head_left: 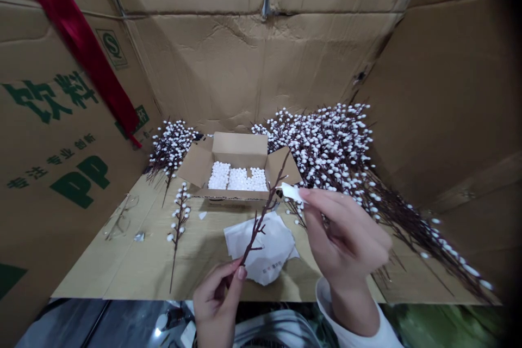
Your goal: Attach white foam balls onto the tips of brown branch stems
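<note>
Bare brown twig (pixel 261 217) pinched at its lower end by the left hand (pixel 216 304), long axis tilted up and away to the right, top toward the right hand (pixel 346 234), which is nearer the tip and pinches a small white tube (pixel 291 192) just beside it. Open cardboard box (pixel 238 149) of white foam balls (pixel 238 178) beyond, on cardboard surface (pixel 122 266).

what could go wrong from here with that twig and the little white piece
The small white piece pinched in the right hand might slip and vanish among the brown branches studded with white beads just behind it. The thin brown twig, held only near its lower end by the left hand, could swing and snag those branches.
</note>
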Demonstrator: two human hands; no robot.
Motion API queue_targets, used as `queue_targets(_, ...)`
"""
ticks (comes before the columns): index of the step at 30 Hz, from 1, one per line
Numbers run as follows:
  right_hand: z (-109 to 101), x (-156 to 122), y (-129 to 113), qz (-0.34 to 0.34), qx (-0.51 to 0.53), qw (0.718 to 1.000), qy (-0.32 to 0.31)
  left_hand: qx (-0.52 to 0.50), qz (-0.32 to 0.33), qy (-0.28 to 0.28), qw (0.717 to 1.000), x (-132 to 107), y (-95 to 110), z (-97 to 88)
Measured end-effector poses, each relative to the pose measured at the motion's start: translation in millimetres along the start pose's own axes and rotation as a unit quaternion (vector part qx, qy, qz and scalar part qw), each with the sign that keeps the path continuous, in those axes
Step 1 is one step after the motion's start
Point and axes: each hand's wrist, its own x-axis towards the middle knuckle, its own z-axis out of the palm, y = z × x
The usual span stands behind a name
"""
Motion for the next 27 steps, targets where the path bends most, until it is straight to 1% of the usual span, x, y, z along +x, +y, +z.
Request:
queue_targets(3,-3,-2,-1,0.019,-0.005,0.999,0.029,-0.001,-0.003,0.005,1.0,0,1,1.3)
queue_targets(9,-8,-9,-6,0.04,0.001,0.999,0.013,-0.005,-0.008,0.002,1.0,1,2,2.0)
queue_targets(12,-8,-17,-8,0.036,0.014,0.999,-0.011,-0.012,-0.01,0.013,1.0,1,3,2.6)
queue_targets(18,-10,-32,-16,0.036,0.044,0.997,-0.055,-0.011,-0.017,0.014,1.0,-1,2,2.1)
queue_targets(27,-8,-33,-24,0.063,0.055,0.992,-0.099,-0.015,-0.014,0.002,1.0,-1,1,1.5)
